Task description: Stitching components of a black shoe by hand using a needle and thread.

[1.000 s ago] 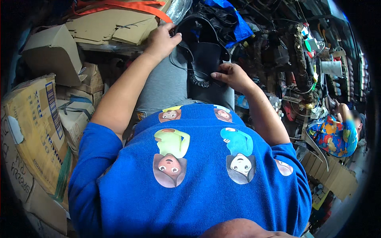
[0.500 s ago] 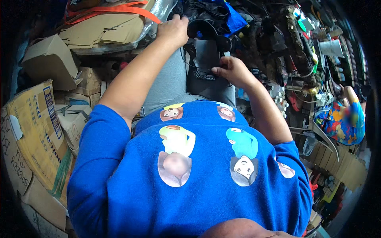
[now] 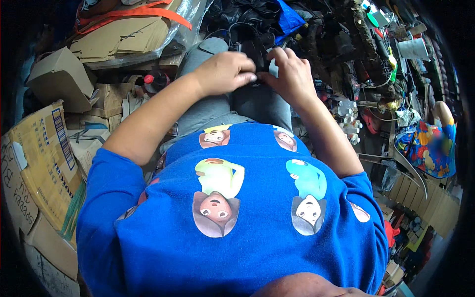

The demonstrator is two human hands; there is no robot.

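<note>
Across my lap lies a black piece with a curved strap (image 3: 253, 48), its exact kind unclear. My left hand (image 3: 225, 73) reaches over it from the left with fingers bent and thumb near the index finger. Facing it from the right, my right hand (image 3: 293, 78) curls in, its thumb tip close to the left thumb. Both sets of fingertips meet at the near part of the black piece. Whatever they pinch is too small and dark to make out. My grey trouser legs (image 3: 195, 106) lie beneath.
To the left stand an open cardboard box (image 3: 59, 81), a yellow-brown carton (image 3: 42, 158) and flattened cardboard with an orange strap (image 3: 158, 11). A red-capped bottle (image 3: 151, 80) sits beside my left leg. Small bottles (image 3: 350, 123) and a white cup (image 3: 413, 48) are on the right. Another person (image 3: 430, 148) is at far right.
My left hand has come down from the far end of the black piece toward my right hand. My right hand has moved slightly, its fingers now higher. The black piece is more covered.
</note>
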